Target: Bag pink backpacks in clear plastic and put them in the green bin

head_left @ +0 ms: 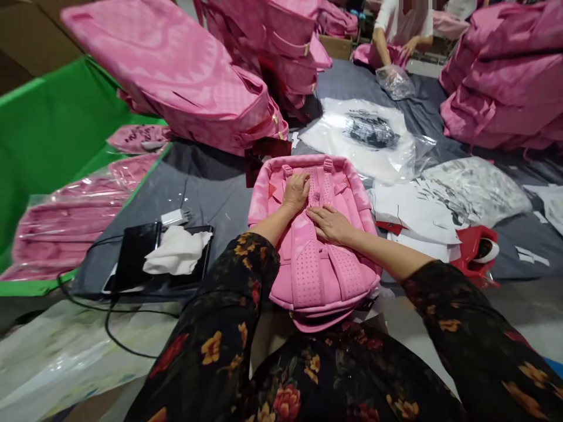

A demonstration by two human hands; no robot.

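You had a pink backpack (319,234) lying flat in front of you on the gray cloth (211,187), with its back side and padded straps facing up. Your left hand (296,192) lay flat on the upper part of the backpack, near the top handle. Its fingers were spread out and it was pressing down, not holding anything. Your right hand (331,224) lay flat just beside it, a little lower, across the straps. Its fingers were open too, and it gripped nothing. The two hands were almost touching.

To your left sat a black tray (132,258) with a white cloth (176,252) on it, and a black cable (109,322) ran from there. Farther left, pink backpacks in clear bags (65,228) lay in a green box (48,129). A big pile of pink backpacks (176,76) was stacked behind your backpack. Another pile (505,82) stood at the far right.

On your right lay clear plastic bags with black print (369,135) and a stack of white paper sheets (413,217). A red thing (477,252) sat beside the sheets; I could not tell what it was.

Far across the cloth, another person (402,29) in a white top had their hands on a pink bag.
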